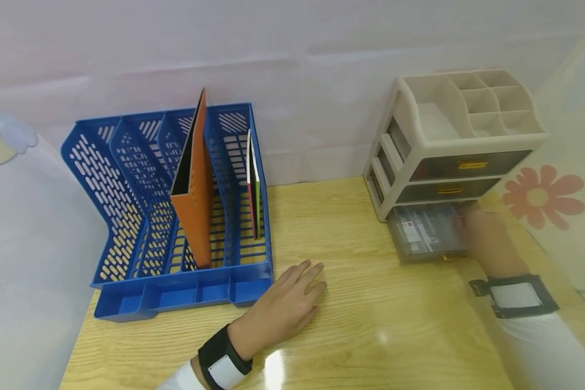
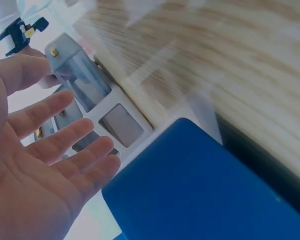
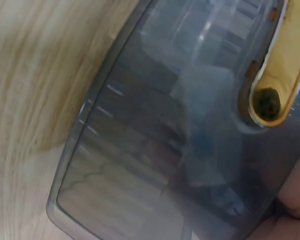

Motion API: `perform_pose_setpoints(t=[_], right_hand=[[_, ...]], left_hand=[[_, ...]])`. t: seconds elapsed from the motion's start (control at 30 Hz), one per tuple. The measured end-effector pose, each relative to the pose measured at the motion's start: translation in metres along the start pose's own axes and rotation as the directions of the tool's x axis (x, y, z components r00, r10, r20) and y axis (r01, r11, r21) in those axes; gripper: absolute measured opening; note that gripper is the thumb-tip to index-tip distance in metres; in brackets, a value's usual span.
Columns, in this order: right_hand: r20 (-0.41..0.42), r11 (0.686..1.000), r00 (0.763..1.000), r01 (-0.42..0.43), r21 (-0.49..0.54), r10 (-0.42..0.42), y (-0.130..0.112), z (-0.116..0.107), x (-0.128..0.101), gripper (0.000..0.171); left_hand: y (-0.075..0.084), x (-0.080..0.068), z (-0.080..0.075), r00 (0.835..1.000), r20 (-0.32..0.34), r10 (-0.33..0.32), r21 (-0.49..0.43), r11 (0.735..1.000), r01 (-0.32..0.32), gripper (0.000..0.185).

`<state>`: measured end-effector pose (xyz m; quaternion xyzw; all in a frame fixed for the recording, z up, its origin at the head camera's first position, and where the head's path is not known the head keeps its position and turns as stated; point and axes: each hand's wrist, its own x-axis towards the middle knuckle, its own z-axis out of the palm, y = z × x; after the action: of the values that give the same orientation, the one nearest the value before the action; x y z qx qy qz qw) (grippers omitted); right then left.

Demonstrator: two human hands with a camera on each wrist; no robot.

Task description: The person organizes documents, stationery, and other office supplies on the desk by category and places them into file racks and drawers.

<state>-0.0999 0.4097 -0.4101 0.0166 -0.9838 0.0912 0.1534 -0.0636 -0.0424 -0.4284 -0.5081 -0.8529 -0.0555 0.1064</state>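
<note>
My left hand (image 1: 287,303) lies low over the table beside the front right corner of the blue file rack (image 1: 246,271). Its fingers are spread and hold nothing; the palm shows in the left wrist view. On the right, my right hand (image 1: 487,238) is at the right side of the pulled-out bottom drawer (image 1: 431,246) of a beige desktop organizer (image 1: 478,141). Motion blurs that hand, and the drawer hides part of its fingers. Through the grey translucent drawer, small packaged items (image 1: 419,227) show. A yellow handle (image 3: 285,65) is on the drawer front.
An orange folder (image 1: 200,206) and thin booklets (image 1: 253,184) stand in the blue rack. Two upper drawers (image 1: 470,165) of the organizer are closed, under a compartmented top (image 1: 497,103). A white curtain (image 1: 322,81) hangs behind the wooden table (image 1: 331,216).
</note>
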Motion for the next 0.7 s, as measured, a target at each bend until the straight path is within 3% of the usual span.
perform_pose_setpoints(t=[0.2,0.5,0.7], right_hand=[[0.214,0.989,0.971,-0.124,0.083,0.104,0.003,-0.001,0.002,0.019],[0.272,0.991,0.958,-0.111,0.079,0.086,-0.002,-0.006,0.004,0.024],[0.303,0.993,0.949,-0.11,0.051,0.09,-0.01,-0.02,-0.006,0.036]], left_hand=[[0.002,0.005,0.003,1.0,-0.02,-0.001,-0.002,1.0,0.001,0.042],[0.0,0.009,0.003,0.999,-0.024,-0.04,-0.044,0.998,0.039,0.041],[0.001,0.012,0.005,0.999,-0.023,-0.049,-0.045,0.998,0.048,0.045]])
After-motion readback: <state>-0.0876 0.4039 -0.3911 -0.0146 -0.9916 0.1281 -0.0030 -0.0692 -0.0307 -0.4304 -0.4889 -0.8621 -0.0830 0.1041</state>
